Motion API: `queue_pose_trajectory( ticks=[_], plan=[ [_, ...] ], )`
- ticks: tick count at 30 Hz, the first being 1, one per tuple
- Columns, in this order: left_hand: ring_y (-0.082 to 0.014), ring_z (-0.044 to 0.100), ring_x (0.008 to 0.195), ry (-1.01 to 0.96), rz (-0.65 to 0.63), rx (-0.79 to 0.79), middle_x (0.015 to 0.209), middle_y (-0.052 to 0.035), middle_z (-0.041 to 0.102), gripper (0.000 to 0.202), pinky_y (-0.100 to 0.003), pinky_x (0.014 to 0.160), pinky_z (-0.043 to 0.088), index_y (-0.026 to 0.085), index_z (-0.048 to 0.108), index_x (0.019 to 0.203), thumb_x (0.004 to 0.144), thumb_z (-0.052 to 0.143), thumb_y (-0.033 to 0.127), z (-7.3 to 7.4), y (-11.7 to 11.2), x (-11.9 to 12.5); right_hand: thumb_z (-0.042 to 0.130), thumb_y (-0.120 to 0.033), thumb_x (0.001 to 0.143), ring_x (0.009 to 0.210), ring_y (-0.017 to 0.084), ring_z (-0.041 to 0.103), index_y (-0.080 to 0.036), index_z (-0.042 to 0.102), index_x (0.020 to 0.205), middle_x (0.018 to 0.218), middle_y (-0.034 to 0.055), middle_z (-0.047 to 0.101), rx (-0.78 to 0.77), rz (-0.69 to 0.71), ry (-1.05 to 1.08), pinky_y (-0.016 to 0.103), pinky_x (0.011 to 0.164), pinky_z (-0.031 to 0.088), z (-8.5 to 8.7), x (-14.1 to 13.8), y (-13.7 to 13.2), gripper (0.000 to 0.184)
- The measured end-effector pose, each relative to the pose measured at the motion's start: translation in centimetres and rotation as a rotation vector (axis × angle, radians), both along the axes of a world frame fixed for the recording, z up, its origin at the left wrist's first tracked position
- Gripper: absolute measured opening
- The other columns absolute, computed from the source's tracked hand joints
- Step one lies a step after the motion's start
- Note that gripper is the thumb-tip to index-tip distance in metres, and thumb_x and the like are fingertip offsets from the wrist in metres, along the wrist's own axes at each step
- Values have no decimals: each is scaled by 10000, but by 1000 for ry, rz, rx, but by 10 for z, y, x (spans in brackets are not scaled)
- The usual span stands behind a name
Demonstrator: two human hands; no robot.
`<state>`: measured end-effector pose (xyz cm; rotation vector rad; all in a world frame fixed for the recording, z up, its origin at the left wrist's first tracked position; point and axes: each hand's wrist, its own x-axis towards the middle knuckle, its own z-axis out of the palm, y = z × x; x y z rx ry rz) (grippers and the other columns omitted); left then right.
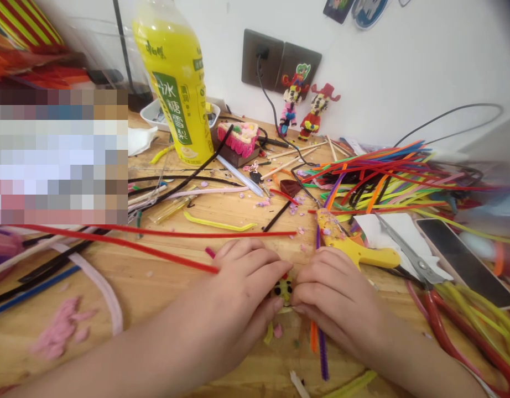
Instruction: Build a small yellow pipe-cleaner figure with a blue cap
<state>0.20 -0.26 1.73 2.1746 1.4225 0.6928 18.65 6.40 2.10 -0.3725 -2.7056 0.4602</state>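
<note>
Between my two hands is a small doll head (284, 289), yellowish with black eye spots and a bit of red on top. My left hand (249, 290) curls over its left side, fingers closed on it. My right hand (338, 296) pinches it from the right; most of the head is hidden by the fingers. A red pipe cleaner (172, 257) runs leftward from under my left hand. Below my right hand, the ends of a purple pipe cleaner (323, 354) and an orange pipe cleaner (313, 336) stick out.
A yellow glue gun (375, 256) lies just beyond my right hand. Red-handled scissors (425, 268) and a phone (466, 262) are to the right. Farther back are a pipe cleaner pile (375, 177), a yellow drink bottle (176, 83) and two dolls against the wall.
</note>
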Motion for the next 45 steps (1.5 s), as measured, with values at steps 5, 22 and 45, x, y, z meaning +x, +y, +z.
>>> queue_pose_trajectory(
  ticks=[5,22,45],
  plan=[
    [-216,466,1012,11,-18,18,1056,-49,584,186,-384,887,383,202,547,1019,854,463,181,0,-2,0,427,-152,901,728,142,446,-164,566,773,740,16,588,11,2,11,312,755,357,0,-1,0,190],
    [-224,492,984,24,2,41,1025,-59,604,196,-397,875,396,191,553,1004,821,491,155,2,-1,0,420,-149,903,741,138,460,-165,567,772,737,12,582,50,12,22,312,778,360,-1,0,-1,197],
    [-303,560,873,672,358,31,893,-140,623,262,-439,750,441,135,624,853,681,446,51,26,10,-55,367,-131,860,763,163,507,-196,495,819,778,25,532,-233,-225,292,304,702,432,-3,2,7,149]
  ],
)
